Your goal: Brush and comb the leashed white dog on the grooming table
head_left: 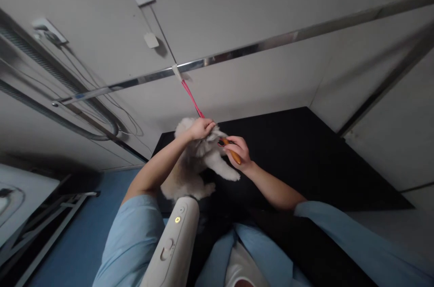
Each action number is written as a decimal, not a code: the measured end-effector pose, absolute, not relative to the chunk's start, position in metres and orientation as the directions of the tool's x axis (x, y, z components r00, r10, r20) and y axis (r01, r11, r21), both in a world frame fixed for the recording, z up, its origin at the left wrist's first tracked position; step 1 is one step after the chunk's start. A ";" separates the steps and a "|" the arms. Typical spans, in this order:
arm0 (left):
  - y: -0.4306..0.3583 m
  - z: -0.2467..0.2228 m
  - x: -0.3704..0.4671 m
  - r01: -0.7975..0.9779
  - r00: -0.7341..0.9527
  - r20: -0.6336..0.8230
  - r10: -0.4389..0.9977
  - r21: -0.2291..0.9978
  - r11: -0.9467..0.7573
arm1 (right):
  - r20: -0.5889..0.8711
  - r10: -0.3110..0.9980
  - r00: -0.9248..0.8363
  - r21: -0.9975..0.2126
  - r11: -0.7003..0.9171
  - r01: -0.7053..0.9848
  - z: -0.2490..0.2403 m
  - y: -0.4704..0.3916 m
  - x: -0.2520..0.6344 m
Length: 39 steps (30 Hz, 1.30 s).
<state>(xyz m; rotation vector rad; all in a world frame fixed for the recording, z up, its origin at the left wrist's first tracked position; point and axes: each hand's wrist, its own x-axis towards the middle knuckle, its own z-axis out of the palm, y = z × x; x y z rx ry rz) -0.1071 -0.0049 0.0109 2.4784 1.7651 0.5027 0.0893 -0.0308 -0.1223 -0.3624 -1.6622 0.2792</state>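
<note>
Left hand [200,129] is closed over the head of a small white dog [196,160], fingers curled into the fur to hold the head steady. Just to its right, almost touching, the right hand [239,149] grips the orange handle of a grooming brush [230,150]; the working end of the brush meets the fur beside the left hand's fingers, near the dog's face. The dog stands on a black tabletop [305,151], directly below both hands, with one pale leg stretched out under the right wrist. A pink leash [191,96] runs up and away from the left hand to a metal bar [271,43] overhead. Closer to the person's body than either hand, a white dryer nozzle [176,242] with a small lit indicator points up toward the dog, between the two light blue sleeves [135,232].

To do this step well, it seems wise to keep the left hand's hold firm but gentle so the head cannot jerk, and to work the brush in short, light strokes away from the eyes, since the tool is so close to the face.
</note>
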 end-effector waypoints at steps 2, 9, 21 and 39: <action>-0.004 0.016 -0.111 0.891 0.264 0.226 0.938 0.315 -0.327 | 0.938 0.342 -0.056 -0.335 0.936 0.111 -0.116 -0.025 0.086; 0.005 0.021 -0.120 0.772 0.210 0.259 0.943 0.547 -0.322 | 0.934 0.357 -0.027 -0.354 0.932 0.074 -0.104 -0.023 0.078; 0.017 0.012 -0.136 0.695 0.178 0.297 0.938 0.637 -0.333 | 0.920 0.350 -0.174 -0.349 0.936 0.038 -0.089 -0.009 0.070; 0.026 0.006 -0.156 0.599 0.109 0.269 0.957 0.751 -0.279 | 0.935 0.188 -0.300 -0.203 0.979 -0.019 -0.068 0.008 0.060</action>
